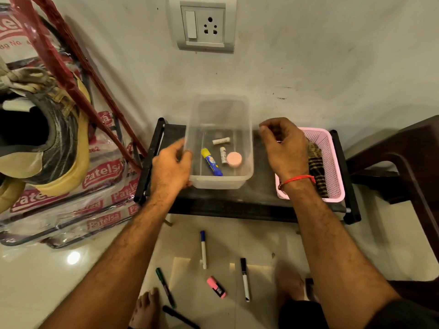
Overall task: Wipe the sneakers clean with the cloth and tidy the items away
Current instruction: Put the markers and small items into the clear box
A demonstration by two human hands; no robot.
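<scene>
A black and tan sneaker sits on a shelf at the far left. A dark striped cloth lies in the pink basket on the right of a low black rack. A clear plastic box stands in the middle of the rack. It holds a blue and yellow glue stick, a pink round item and two small white tubes. My left hand grips the box's left wall. My right hand hovers between box and basket, fingers loosely curled, holding nothing.
Several markers lie on the tiled floor in front of the rack, among them a blue-capped one, a black-capped one and a pink highlighter. My bare feet stand near them. A dark brown chair is at the right, the wall close behind.
</scene>
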